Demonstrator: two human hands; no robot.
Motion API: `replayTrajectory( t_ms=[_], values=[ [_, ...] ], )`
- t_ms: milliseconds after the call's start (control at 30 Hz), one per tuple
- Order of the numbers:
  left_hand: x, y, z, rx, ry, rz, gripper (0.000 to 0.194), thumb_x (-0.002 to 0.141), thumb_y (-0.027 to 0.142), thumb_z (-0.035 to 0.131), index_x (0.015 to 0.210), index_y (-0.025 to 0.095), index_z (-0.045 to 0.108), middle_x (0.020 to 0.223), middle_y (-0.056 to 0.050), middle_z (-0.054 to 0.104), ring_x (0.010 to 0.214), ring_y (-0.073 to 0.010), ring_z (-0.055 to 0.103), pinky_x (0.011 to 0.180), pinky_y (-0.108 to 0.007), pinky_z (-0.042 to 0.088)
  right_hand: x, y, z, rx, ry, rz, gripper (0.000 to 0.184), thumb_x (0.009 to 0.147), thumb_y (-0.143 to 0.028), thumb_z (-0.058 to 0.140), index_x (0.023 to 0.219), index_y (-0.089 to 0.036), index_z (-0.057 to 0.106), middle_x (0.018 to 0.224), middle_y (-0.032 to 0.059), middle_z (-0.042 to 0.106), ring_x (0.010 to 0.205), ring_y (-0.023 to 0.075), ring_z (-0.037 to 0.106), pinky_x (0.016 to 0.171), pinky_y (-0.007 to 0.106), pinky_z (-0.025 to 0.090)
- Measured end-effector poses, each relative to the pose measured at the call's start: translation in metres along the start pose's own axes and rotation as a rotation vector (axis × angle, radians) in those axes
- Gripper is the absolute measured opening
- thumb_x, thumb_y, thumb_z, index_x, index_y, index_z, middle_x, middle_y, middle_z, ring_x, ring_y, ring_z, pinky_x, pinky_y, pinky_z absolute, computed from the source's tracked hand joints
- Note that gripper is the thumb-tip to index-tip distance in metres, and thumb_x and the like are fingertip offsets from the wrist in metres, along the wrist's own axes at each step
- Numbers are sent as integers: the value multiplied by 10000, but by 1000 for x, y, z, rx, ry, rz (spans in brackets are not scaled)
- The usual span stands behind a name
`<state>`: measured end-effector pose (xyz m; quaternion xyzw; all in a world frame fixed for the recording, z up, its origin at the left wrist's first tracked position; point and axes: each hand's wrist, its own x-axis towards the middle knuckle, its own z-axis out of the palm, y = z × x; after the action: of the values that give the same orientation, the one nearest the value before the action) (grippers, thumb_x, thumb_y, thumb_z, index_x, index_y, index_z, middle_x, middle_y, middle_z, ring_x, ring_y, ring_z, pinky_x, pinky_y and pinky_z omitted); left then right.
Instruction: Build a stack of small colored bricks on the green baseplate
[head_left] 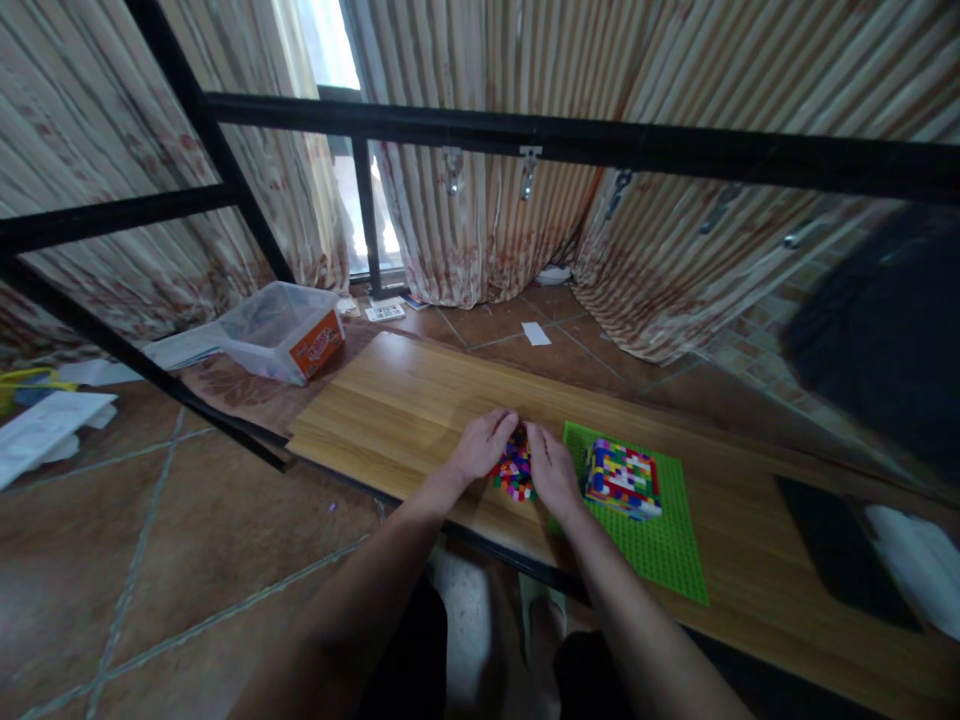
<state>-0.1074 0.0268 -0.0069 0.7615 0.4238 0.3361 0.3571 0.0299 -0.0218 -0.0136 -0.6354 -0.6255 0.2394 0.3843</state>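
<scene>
A loose pile of small multicoloured toy bricks [515,478] lies on the wooden board. Along its left side rests my left hand [482,445], fingers extended and curving around the far edge. My right hand [552,467] lies along the opposite side, its fingers also stretched forward. The fingertips of both hands come close together beyond the pile and partly hide it. Just right of my right hand, a box-shaped block built of coloured bricks [622,480] stands on a green studded baseplate [664,560].
The long wooden board [375,400] sits low before me. A clear plastic tub [277,330] with an orange label stands beyond its left end. A black flat panel [840,550] lies at right. Black metal bars [480,128] cross above, before striped curtains [510,230].
</scene>
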Motion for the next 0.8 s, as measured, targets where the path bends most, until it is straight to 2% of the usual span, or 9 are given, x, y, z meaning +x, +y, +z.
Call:
replayTrajectory(
  t_ms=[133, 233, 333, 433, 600, 800],
  values=[
    [-3, -3, -4, -178, 85, -90, 441, 974, 480, 355, 1029, 165, 659, 1009, -74, 717, 968, -202, 653, 925, -315, 472, -8, 7, -7, 122, 26, -10, 492, 980, -480, 299, 1158, -184, 650, 1200, 106, 676, 1137, 214, 604, 1026, 377, 423],
    [-4, -7, -12, -374, 284, -152, 472, 948, 521, 396, 1028, 148, 674, 1002, -89, 728, 986, -215, 658, 950, -333, 458, -6, 10, -17, 75, 24, -57, 412, 959, -443, 386, 1138, -198, 664, 1157, 93, 688, 1099, 221, 616, 997, 390, 439],
    [-2, -8, -22, -554, 513, -260, 484, 881, 563, 493, 975, 129, 686, 898, -91, 732, 919, -217, 672, 904, -337, 472, -1, 8, -25, -2, 49, -150, 337, 936, -391, 451, 1094, -209, 687, 1105, 83, 693, 1068, 224, 615, 962, 388, 454],
    [3, -4, -30, -669, 652, -343, 406, 800, 524, 607, 884, 135, 684, 796, -63, 714, 823, -186, 670, 820, -298, 481, 4, 1, -21, -96, 29, -231, 293, 920, -350, 492, 1075, -213, 701, 1068, 80, 685, 1035, 231, 601, 934, 392, 463],
    [14, 9, -28, -745, 657, -366, 236, 744, 358, 660, 841, 143, 667, 737, -21, 692, 715, -135, 640, 771, -271, 476, 4, -9, -4, -323, -71, -285, 267, 911, -286, 517, 1065, -197, 717, 1089, 99, 649, 1024, 261, 544, 928, 429, 453],
    [20, 14, -19, -685, 471, -323, 157, 741, 247, 623, 848, 143, 673, 742, -14, 691, 735, -135, 644, 740, -250, 470, 3, -7, 1, -415, -99, -276, 242, 904, -228, 527, 1025, -197, 734, 1107, 104, 633, 1027, 271, 513, 929, 440, 454]
  ],
)
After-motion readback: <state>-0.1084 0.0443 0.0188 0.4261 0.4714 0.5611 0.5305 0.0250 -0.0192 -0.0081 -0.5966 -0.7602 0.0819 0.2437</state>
